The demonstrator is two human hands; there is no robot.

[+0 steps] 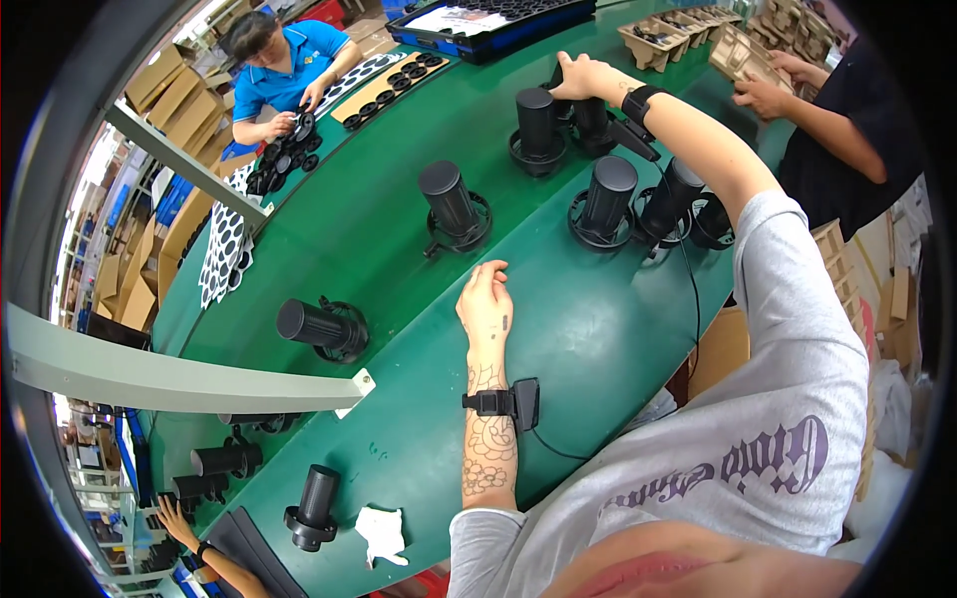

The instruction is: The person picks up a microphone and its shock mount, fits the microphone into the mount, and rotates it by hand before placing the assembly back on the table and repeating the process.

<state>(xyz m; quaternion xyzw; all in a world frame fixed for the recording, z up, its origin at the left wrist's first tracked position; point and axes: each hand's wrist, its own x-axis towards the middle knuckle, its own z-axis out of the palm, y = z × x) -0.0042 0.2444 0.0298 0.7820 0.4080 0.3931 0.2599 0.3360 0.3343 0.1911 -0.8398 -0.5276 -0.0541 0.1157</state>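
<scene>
My left hand point(485, 304) hovers over the middle of the green table, its fingers loosely bent and nothing visible in them. My right hand point(590, 80) reaches to the far side and is closed around a dark part point(555, 76), apparently the top of a black cylindrical microphone mostly hidden behind others. Just below that hand stand two more black microphones, one point(536, 122) upright in a round ring mount, the other point(592, 122) partly covered by my wrist. Nearer me, another microphone point(609, 194) stands beside one point(675, 194) under my right forearm. Alone left of these is a microphone point(448, 199).
More microphones lie leftward, one tilted point(317, 324) and one near the front point(316, 503) beside a white cloth point(381, 535). A grey metal post point(189, 369) crosses the left. Co-workers sit opposite point(299, 70) and stand right, holding a cardboard tray point(743, 55); another's hand point(179, 523) shows lower left.
</scene>
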